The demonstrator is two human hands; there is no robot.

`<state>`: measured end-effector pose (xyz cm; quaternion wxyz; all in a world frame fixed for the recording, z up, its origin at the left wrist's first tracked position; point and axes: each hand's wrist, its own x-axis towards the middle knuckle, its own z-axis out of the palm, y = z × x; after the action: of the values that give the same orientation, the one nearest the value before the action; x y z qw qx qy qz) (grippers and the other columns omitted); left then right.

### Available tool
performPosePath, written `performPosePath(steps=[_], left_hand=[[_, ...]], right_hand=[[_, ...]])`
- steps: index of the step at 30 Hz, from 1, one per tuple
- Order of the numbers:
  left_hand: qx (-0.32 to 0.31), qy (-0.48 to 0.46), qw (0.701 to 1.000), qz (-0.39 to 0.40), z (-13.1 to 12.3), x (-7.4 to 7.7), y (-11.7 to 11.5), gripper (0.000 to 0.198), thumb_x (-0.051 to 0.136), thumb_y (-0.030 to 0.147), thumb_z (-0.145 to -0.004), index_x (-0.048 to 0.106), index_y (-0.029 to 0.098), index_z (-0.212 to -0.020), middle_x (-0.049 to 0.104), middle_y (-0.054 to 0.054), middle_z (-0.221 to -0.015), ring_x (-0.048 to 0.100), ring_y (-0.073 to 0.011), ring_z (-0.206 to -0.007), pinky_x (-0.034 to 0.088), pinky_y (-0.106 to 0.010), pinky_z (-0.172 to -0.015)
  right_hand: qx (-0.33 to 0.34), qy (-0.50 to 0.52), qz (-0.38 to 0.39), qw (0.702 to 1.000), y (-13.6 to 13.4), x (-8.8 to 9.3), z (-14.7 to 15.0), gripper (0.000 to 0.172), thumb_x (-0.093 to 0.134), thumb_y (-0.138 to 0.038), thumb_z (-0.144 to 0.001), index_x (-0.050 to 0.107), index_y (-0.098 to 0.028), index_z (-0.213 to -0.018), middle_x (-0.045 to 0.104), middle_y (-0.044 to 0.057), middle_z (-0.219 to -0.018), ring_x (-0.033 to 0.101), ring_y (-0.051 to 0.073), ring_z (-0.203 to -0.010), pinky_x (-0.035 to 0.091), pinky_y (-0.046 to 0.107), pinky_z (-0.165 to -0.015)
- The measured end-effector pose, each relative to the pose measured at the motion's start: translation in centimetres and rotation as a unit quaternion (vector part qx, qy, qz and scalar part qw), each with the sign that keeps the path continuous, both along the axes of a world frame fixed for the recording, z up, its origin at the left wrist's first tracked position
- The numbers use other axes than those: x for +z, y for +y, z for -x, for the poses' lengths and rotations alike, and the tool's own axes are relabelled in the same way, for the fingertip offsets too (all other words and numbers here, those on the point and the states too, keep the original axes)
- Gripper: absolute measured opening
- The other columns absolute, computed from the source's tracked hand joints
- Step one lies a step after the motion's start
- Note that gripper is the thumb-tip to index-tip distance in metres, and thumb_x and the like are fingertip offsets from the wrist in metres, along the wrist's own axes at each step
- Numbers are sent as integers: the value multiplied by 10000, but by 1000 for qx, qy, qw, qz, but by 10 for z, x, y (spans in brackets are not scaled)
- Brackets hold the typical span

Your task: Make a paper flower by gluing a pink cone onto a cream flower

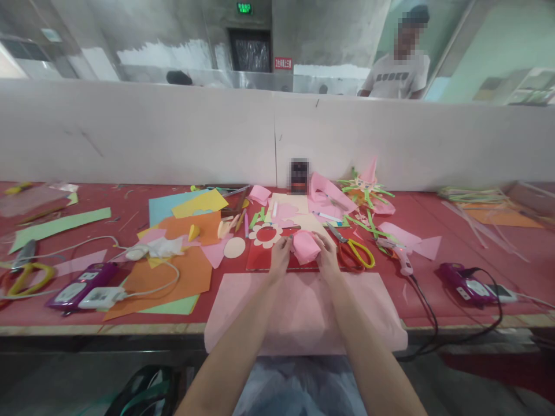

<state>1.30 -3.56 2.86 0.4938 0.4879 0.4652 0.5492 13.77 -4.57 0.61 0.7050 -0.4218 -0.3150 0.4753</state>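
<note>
Both my hands meet over the middle of the red table (437, 271). Between them is a small crumpled or rolled piece of pink paper (304, 247). My left hand (281, 256) pinches its left side and my right hand (326, 254) grips its right side, fingers curled. Under the hands lies a dark red card (260, 260) with a white-petalled paper flower (265, 235) on it. A large pale pink sheet (303, 312) hangs over the table's front edge below my wrists.
Yellow-handled scissors (358, 251) lie right of my hands, a pink glue gun (403, 260) with a black cord beyond. Orange, blue and yellow paper sheets (182, 271), purple devices (82, 286) and more scissors (26, 277) fill the left. A person (399, 69) stands behind the white partition.
</note>
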Motion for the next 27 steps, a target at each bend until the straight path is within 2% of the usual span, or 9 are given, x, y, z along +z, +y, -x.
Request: performPosePath(steps=[4, 9, 15, 21, 27], left_hand=[[-6, -27, 1000, 8, -1, -4, 1, 355, 557, 486, -714, 482, 168, -577, 460, 35, -554, 430, -99, -554, 350, -216, -552], [8, -16, 1000, 16, -2, -3, 2, 369, 591, 513, -675, 530, 155, -609, 497, 13, -607, 427, -105, -603, 333, -214, -556], [-4, 27, 999, -16, 0, -3, 4, 307, 587, 453, -677, 540, 162, -590, 505, 23, -585, 432, -107, -589, 335, -223, -559], [9, 51, 998, -19, 2, -6, 3, 358, 538, 427, -727, 417, 174, -504, 389, 45, -495, 348, -90, -502, 264, -224, -491], [28, 33, 999, -16, 3, -4, 1, 385, 550, 479, -720, 433, 171, -522, 417, 31, -531, 372, -96, -533, 286, -224, -507]], right_hand=[[7, -31, 3, 999, -2, -1, -1, 316, 681, -377, -638, 660, -203, -902, 685, 31, -799, 608, 172, -724, 470, 288, -632], [19, -47, 7, 999, 0, -5, -5, 331, 691, -379, -611, 667, -194, -885, 666, 13, -695, 592, 164, -649, 455, 282, -588], [30, -34, 9, 999, -1, -4, -6, 334, 706, -382, -599, 666, -191, -870, 672, 10, -744, 595, 162, -696, 454, 290, -656], [18, -29, -15, 999, -6, 4, -1, 358, 646, -449, -669, 663, -163, -883, 660, 48, -892, 586, 163, -767, 457, 288, -687], [35, -50, 1, 998, -7, 2, -3, 400, 687, -417, -622, 643, -185, -945, 682, 33, -787, 601, 164, -706, 466, 286, -652]])
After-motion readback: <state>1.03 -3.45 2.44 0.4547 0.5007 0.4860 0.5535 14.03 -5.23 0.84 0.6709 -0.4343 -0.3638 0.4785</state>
